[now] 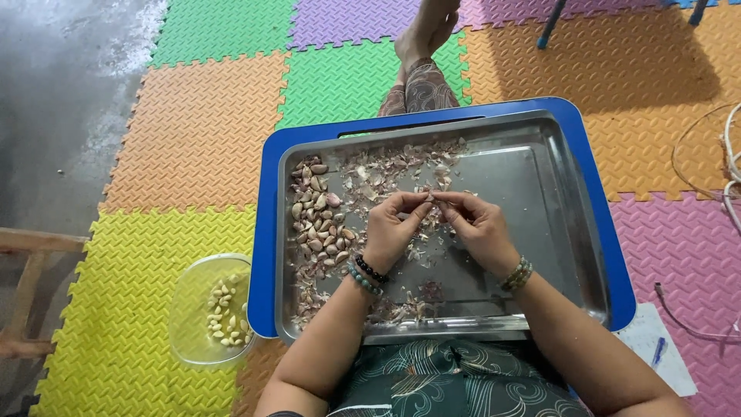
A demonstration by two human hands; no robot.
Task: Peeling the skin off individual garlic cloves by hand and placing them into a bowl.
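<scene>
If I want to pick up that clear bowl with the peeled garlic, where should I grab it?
Probably best to grip the clear bowl by its rim on the near-left edge, coming from above. It sits open side up on the yellow mat, and its right edge lies close against the blue tray, leaving little finger room there. The peeled garlic lies loose inside, so keep it level.

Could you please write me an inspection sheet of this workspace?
Surface: steel tray on a blue board, over foam mats.
Job's things: unpeeled garlic cloves at the tray's left; peeled cloves in a clear bowl.
Clutter: papery skins scattered.
Hands: left hand and right hand pinch one clove.
Cables: white cords at right.
Surroundings: paper and pen, wooden frame.
</scene>
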